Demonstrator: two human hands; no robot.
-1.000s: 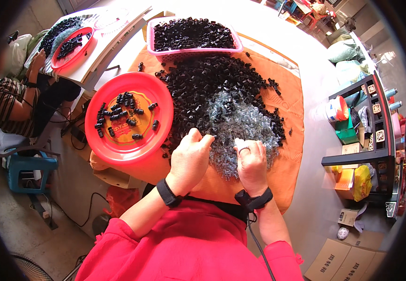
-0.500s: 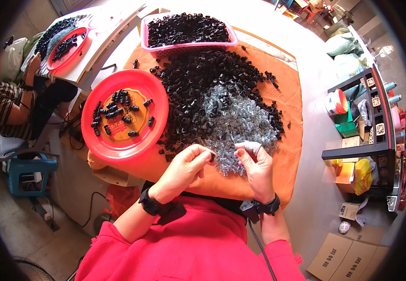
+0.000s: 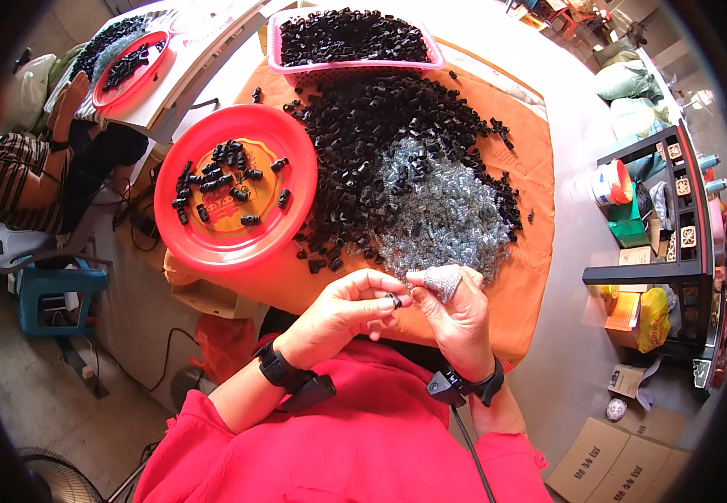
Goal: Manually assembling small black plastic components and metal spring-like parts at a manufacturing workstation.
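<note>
My left hand (image 3: 351,308) pinches a small black plastic part (image 3: 393,300) between thumb and fingers. Close against it, my right hand (image 3: 454,314) has its thumb and index finger closed at the part's end; whatever they hold is too small to make out. A grey fabric cover (image 3: 443,282) wraps the right index finger. Just beyond both hands lies a heap of small clear-grey metal springs (image 3: 439,210). Behind and left of the springs spreads a big pile of black plastic parts (image 3: 355,126). A round red tray (image 3: 296,210) on the left holds several black assembled pieces (image 3: 212,180).
A pink basket (image 3: 437,65) full of black parts stands at the far side of the orange cloth (image 3: 535,226). At the left another person (image 3: 24,180) sits by a table with a red tray (image 3: 162,57). A dark shelf (image 3: 648,275) stands on the right.
My hands have come together, the right fingers now meeting the black part in the left hand. The view has shifted slightly, and the other person's hand has moved up.
</note>
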